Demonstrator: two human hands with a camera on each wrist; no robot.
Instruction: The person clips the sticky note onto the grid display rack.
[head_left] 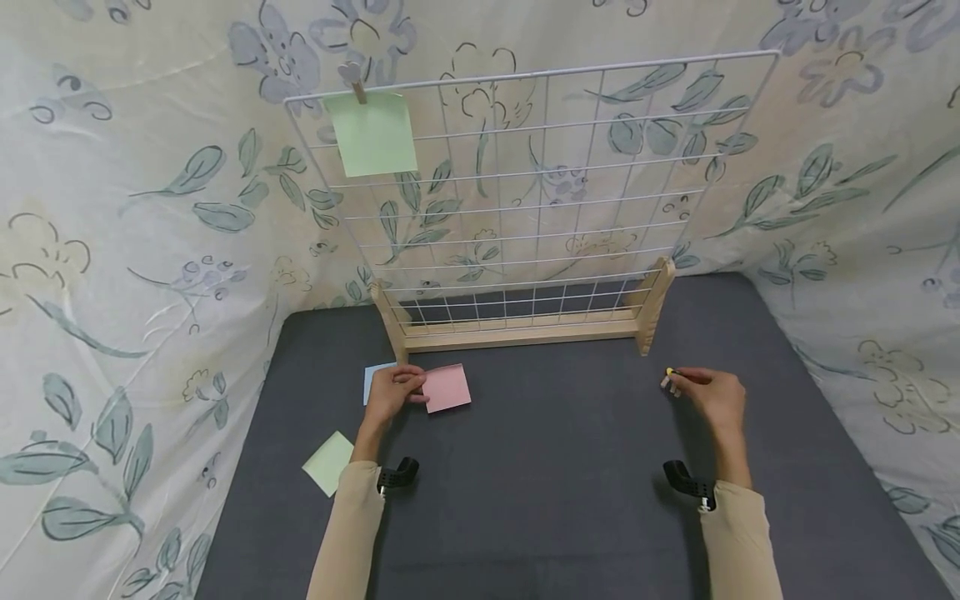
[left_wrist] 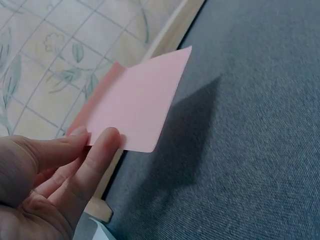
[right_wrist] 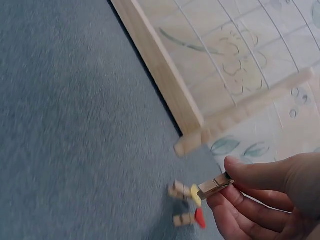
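Observation:
My left hand [head_left: 392,390] pinches a pink paper note [head_left: 447,388] by one edge, thumb on one side and fingers on the other. In the left wrist view the note [left_wrist: 135,100] is raised over the cloth and casts a shadow. A blue note [head_left: 371,382] lies partly hidden behind that hand. On the right, my right hand [head_left: 716,404] holds a small wooden clothespin [right_wrist: 215,185] between thumb and fingers. Just beyond its tip lie two more clothespins, one with a yellow end [right_wrist: 195,195] and one with a red end [right_wrist: 200,218].
A white wire grid stands in a wooden base [head_left: 517,334] at the back of the dark table. At its top left, a clothespin [head_left: 360,92] holds a green note [head_left: 372,137]. Another green note [head_left: 328,463] lies by my left forearm. Floral cloth hangs behind.

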